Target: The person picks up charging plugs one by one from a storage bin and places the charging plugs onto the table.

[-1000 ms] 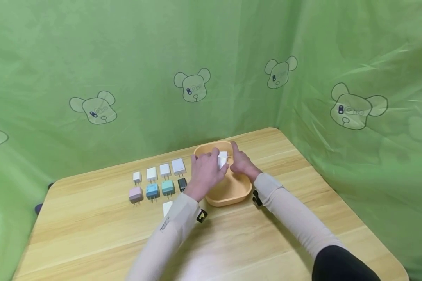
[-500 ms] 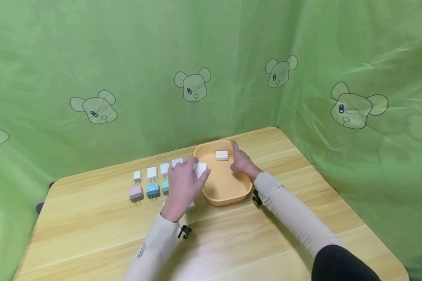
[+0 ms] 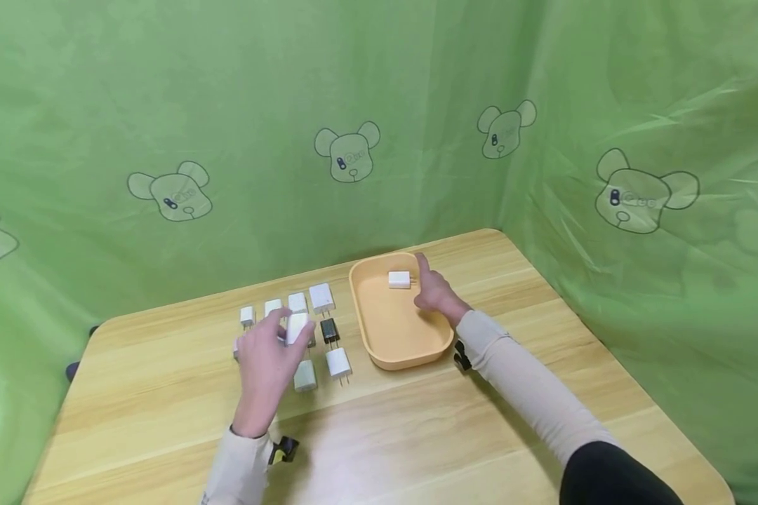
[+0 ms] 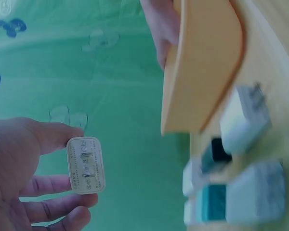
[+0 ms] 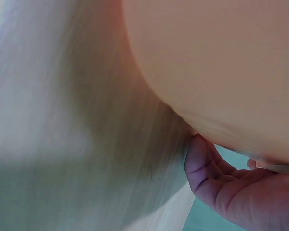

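A white wall charger (image 3: 297, 327) is pinched between the thumb and fingers of my left hand (image 3: 265, 365), raised over the rows of chargers on the table. In the left wrist view, the prong face of this charger (image 4: 86, 166) is turned to the camera. My right hand (image 3: 437, 293) grips the right side of an orange tray (image 3: 388, 330), thumb at the rim. Its curled fingers (image 5: 202, 168) lie against the tray's outer wall in the right wrist view. One white charger (image 3: 399, 280) lies inside the tray near its far end.
Left of the tray lie several chargers: a large white one (image 3: 321, 297), a black one (image 3: 330, 330), a white one (image 3: 337, 362) and a pale one (image 3: 304, 376). My left hand partly covers others. A green curtain (image 3: 417, 196) hangs behind the wooden table (image 3: 480, 421).
My left hand has moved left from above the tray to above the chargers, carrying the white charger. The right hand and the tray have stayed in place.
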A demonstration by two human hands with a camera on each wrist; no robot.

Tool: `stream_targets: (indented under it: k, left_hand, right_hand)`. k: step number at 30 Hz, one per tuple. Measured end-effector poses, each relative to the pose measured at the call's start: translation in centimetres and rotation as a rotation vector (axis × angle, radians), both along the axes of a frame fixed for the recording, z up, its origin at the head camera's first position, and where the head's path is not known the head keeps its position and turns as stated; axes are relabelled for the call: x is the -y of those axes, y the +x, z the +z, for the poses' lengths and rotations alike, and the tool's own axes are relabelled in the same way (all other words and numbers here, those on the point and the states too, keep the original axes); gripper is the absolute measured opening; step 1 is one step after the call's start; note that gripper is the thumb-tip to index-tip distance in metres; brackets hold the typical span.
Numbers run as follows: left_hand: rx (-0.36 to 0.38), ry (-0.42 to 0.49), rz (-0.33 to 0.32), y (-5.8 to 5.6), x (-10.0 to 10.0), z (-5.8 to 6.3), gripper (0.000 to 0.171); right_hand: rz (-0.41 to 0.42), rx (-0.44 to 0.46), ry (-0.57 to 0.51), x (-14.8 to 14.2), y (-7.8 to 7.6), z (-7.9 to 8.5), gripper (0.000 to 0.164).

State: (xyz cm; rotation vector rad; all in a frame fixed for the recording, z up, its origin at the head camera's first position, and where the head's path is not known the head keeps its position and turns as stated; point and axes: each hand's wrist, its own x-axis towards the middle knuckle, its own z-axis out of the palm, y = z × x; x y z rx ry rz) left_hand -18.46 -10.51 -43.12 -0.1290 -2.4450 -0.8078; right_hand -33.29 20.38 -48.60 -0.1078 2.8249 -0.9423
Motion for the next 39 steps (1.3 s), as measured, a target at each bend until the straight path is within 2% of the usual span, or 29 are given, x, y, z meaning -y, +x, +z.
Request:
stream_targets:
  k: [7,12,20,28,34,39]
  left_hand:
    - [0.091,-0.017,0.094,1.1,2.6,-1.3,0.041]
    - [0.115,-0.041,0.118,1.7,3.6,-2.3,0.040]
    - [0.238,-0.071,0.154,2.5,4.3,-4.0,0.042]
    - [0.385,-0.100,0.175,2.4,4.6,-5.9,0.050]
    - [0.411,-0.114,0.190,2.3,5.0,-7.1,0.052]
    - [0.425,-0.106,0.190,2.3,5.2,-7.5,0.053]
  right_hand:
    - [-0.011,-0.003,0.006,-0.3,0.2,-0.2,0.111]
    - [-0.011,0.007,-0.003,-0.2,0.1,-0.2,0.111]
    - [-0.019,0.023,-0.018,-0.2,0.2,-0.2,0.111]
    - [-0.016,0.023,0.010,-0.1,-0.3,-0.3,0.111]
    - [-0.013,0.032,0.009,0.0,-0.5,-0.2,0.111]
    - [-0.017,0.041,-0.006,0.0,-0.3,-0.2,0.111]
